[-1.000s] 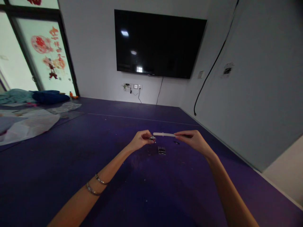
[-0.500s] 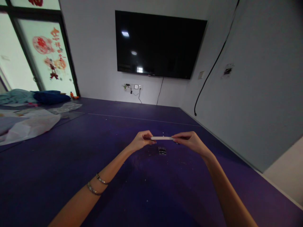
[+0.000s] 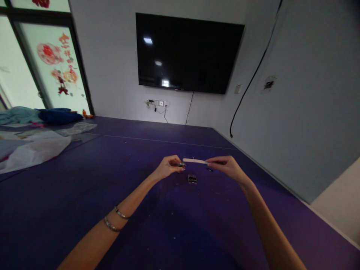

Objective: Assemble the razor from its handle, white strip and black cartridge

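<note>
Your left hand (image 3: 166, 167) is raised just above the purple surface (image 3: 168, 236), near the middle of the view. Its thumb and fingers are drawn nearly together, with a small metallic piece (image 3: 182, 164) caught between the tips; the piece is too small for its exact form to be made out. Two bracelets (image 3: 110, 225) are noted on your left forearm.

Your right hand (image 3: 228, 166) is level with the left and faces it. Its thumb and fingertips are pinched together on the right end of a pale strip (image 3: 194, 161), leaving no visible gap. The strip is narrow, lies close to horizontal and spans the space between your two hands, its free end just beside your left fingertips. Whether that end touches the metallic piece cannot be told from this view.

Below the strip, on the purple surface, you have a small case (image 3: 192, 179), apparently clear with dark contents, which cannot be identified. A small dark item (image 3: 210, 169) lies just below your right fingertips, apart from the case.

Beyond your work area, a television (image 3: 191, 52) is mounted on the facing wall, above a row of sockets (image 3: 161, 103). A black cable (image 3: 250, 80) hangs along the right wall. Whitish sheeting (image 3: 42, 148) and a dark blue cloth (image 3: 59, 116) lie well apart, to your left
</note>
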The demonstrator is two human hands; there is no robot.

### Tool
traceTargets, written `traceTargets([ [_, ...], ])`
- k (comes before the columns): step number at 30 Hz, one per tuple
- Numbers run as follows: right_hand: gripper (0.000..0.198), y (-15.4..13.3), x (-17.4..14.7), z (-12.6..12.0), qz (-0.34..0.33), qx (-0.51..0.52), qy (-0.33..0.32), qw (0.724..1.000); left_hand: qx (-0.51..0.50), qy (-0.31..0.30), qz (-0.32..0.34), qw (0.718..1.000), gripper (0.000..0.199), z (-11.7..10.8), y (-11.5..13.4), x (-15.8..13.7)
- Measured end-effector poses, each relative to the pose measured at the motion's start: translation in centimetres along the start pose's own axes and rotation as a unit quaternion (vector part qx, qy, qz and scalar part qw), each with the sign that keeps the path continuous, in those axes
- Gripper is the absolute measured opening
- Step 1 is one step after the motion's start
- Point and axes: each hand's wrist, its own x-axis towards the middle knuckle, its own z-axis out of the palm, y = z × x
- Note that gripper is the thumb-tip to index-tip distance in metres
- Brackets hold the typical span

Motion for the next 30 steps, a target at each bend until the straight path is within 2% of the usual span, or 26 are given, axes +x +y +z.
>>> traceTargets([
  [6,0.026,-0.5,0.0,0.3,-0.007,0.011,-0.038,0.999,-0.009,-0.006,-0.005,1.000,0.021,0.2,0.4,-0.1],
  [12,0.024,-0.4,0.0,0.1,-0.009,0.012,-0.018,1.000,-0.003,0.001,0.004,1.000,0.022,0.4,0.7,-0.2],
  [17,0.023,-1.2,-0.1,0.9,-0.015,0.006,-0.041,0.999,-0.008,0.001,-0.013,1.000,0.022,0.4,0.7,-0.2],
  [24,0.025,-0.4,0.0,0.1,-0.007,-0.014,-0.016,1.000,0.004,0.008,-0.011,1.000,0.023,0.3,0.5,-0.2],
  [30,0.024,-0.9,0.0,0.4,-0.020,-0.020,-0.038,0.999,-0.009,-0.003,-0.011,1.000,0.021,0.2,0.2,0.0],
])
